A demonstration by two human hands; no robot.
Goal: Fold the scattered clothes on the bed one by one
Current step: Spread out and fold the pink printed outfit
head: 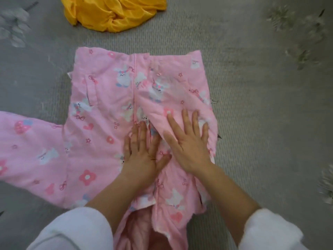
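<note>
At centre of bed: left hand [144, 154] flat, palm down, fingers straight and slightly spread, pressing on the pink bunny-and-flower-print fleece garment [100, 98]. Right hand [189, 143] just beside it, also flat, fingers splayed wide. Garment lies spread beneath both palms; its sleeve [27, 150] extends left. Crumpled yellow cloth [111, 13] lies well beyond, on grey textured bedspread [252, 105].

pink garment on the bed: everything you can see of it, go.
The pink garment looks like soft fleece, printed with white bunnies, flowers, hearts and bows. It lies spread on the grey bed cover, a seam running up the middle, a pocket left of it. One sleeve lies flat out to the left; the right side is folded in. The left hand and right hand press flat on it.
</note>
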